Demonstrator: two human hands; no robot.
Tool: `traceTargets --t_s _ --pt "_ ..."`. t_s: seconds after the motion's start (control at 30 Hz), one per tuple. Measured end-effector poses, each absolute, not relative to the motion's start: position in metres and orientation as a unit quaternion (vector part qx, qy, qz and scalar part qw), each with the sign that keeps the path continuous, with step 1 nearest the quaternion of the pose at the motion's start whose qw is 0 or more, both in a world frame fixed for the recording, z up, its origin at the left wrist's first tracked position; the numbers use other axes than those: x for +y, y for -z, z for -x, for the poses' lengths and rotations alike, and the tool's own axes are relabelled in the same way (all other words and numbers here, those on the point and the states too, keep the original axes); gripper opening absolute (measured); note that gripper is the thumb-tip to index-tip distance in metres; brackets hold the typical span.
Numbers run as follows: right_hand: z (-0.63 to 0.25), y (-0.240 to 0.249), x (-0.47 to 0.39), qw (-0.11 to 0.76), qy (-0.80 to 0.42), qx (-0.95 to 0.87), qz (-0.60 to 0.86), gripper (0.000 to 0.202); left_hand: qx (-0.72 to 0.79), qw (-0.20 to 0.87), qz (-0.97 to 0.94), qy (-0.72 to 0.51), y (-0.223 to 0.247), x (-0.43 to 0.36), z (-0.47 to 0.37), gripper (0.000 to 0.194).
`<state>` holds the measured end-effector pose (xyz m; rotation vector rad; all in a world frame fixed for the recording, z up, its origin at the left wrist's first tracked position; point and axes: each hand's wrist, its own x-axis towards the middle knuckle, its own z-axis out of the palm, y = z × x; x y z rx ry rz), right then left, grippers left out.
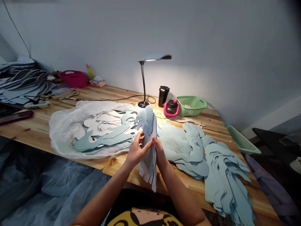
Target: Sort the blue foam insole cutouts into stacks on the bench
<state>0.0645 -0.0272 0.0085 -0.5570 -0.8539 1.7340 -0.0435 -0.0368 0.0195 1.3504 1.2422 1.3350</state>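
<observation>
Several pale blue, curved cut-out sheets form a bundle (pixel 148 160), held upright over the table's front edge. My left hand (pixel 137 149) grips its left side, thumb across the front face. On the right edge, my right hand (pixel 159 149) has its fingers closed round the same bundle. Left of the hands, a white plastic bag (pixel 63 142) lies open with more blue and white cut-outs (pixel 105 138) in it. To the right, a broad pile of blue pieces (pixel 174 141) spreads out, and a fanned stack (pixel 225 175) hangs towards the front edge.
Behind the hands stand a desk lamp (pixel 143 78), a black tumbler (pixel 163 96), a dark jug with a pink handle (pixel 171 108) and a green basket (pixel 192 110). At the back left are a pink basket (pixel 75 81), a tissue box (pixel 97 82) and stacked sheets (pixel 21 81).
</observation>
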Motion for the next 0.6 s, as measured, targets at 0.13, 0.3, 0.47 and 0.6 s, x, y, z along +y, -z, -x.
traceTargets --t_s 0.13,0.3,0.47,0.6 --pt "-0.068 -0.014 -0.03 0.548 -0.712 -0.367 0.242 0.047 0.522 0.394 -0.509 -0.56 -0.028 -0.029 0.043 0.042" --pt "-0.077 -0.013 -0.03 0.558 -0.701 -0.354 0.269 0.048 0.531 0.347 -0.519 -0.572 -0.033 -0.023 0.047 0.047" --pt "-0.081 -0.006 -0.027 0.568 -0.683 -0.371 0.269 0.046 0.513 0.354 -0.586 -0.517 -0.027 -0.023 0.042 0.046" --pt "-0.083 -0.003 -0.026 0.568 -0.675 -0.383 0.273 0.044 0.461 0.377 -0.606 -0.527 -0.022 -0.023 0.033 0.041"
